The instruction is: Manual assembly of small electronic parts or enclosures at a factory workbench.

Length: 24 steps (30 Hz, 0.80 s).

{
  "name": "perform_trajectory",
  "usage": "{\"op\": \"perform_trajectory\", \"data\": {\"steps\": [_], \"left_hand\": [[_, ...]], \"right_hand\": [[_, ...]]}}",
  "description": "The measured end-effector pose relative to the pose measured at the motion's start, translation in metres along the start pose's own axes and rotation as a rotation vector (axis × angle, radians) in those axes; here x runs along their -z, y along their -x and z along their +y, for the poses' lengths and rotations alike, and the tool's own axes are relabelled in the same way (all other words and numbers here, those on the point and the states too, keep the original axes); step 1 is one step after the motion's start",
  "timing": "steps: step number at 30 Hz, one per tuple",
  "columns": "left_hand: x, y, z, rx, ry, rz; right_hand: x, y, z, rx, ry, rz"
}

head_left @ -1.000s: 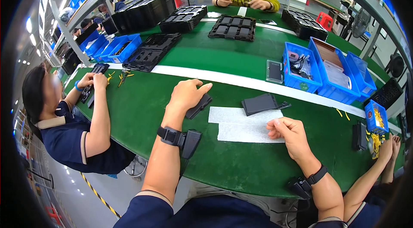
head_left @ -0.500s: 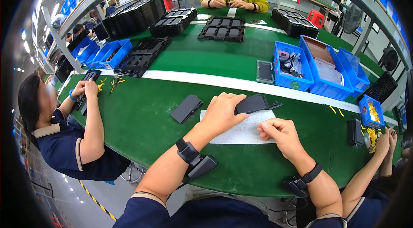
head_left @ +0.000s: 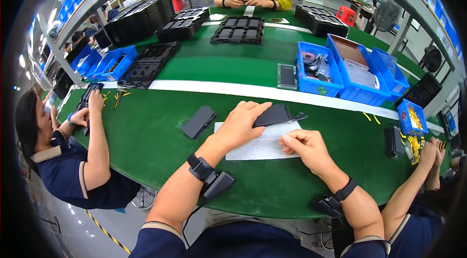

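Observation:
My left hand [head_left: 239, 125] rests at the left end of a black rectangular block [head_left: 275, 115], gripping it between thumb and fingers. Thin dark strips [head_left: 300, 117] stick out from the block's right end. Beneath lies a white sheet [head_left: 253, 150] on the green table. Over the sheet's right part, my right hand [head_left: 306, 147] is closed in a pinch; whatever its fingertips hold, if anything, is too small to make out. Left of the sheet lies a second black block [head_left: 199, 122], apart from both hands.
Beyond a white strip stand blue bins [head_left: 318, 70] and a grey-framed flat device [head_left: 287, 76]. Black trays [head_left: 151, 63] lie far left. Co-workers sit at left, right and across. Yellow pieces [head_left: 413, 142] lie beside a small blue bin [head_left: 412, 117].
The whole view has shifted slightly, so everything appears farther left. My hands keep nearly the same pose at the block and sheet. The left co-worker's hands have moved apart on a dark part.

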State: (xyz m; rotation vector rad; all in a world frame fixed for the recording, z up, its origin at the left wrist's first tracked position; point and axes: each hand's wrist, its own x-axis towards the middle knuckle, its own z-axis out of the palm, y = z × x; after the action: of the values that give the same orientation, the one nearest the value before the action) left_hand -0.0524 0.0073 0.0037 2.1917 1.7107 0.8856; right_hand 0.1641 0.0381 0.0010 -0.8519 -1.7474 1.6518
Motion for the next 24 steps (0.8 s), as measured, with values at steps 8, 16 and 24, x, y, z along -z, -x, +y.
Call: {"op": "perform_trajectory", "data": {"steps": [8, 16, 24], "left_hand": [[0.004, 0.002, 0.003, 0.014, 0.015, -0.020], [0.003, 0.003, 0.009, -0.007, 0.038, 0.059], [0.005, 0.004, 0.017, 0.061, -0.039, 0.200]], "right_hand": [[-0.002, -0.003, 0.010, 0.058, 0.092, -0.014], [-0.002, -0.003, 0.014, 0.101, 0.094, -0.002], [0.000, -0.007, 0.009, 0.213, 0.259, -0.049]]}}
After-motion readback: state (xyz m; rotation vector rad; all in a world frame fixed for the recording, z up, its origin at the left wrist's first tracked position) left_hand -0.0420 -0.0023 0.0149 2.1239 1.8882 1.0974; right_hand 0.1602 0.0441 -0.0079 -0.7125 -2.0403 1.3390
